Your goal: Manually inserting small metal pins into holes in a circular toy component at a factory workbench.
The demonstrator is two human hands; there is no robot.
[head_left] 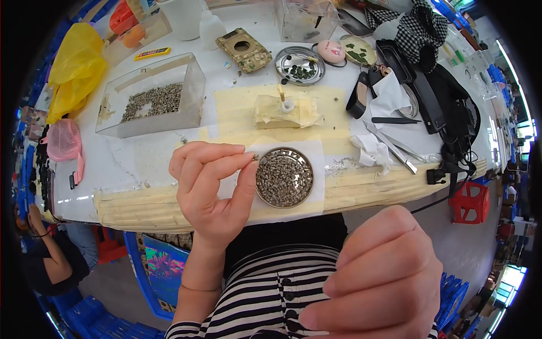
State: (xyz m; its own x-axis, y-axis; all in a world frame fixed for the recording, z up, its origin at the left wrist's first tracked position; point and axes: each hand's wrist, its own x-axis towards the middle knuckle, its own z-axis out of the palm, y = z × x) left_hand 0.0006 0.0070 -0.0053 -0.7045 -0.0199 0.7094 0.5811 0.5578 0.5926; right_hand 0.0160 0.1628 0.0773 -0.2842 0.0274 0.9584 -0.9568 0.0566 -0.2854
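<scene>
Pinching tiny metal piece (255,156) at left hand (212,189) fingertips, just left of round dish (284,177); light, stiff, slippery. Right hand (384,277) curled near, apparently empty.

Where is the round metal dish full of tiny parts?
The round metal dish sits at the table's near edge, centre of the head view, just right of the left hand.

A yellow bag (76,68) is being seen far left of the left hand (212,189); a yellow label (152,53) is lying beyond.
</scene>
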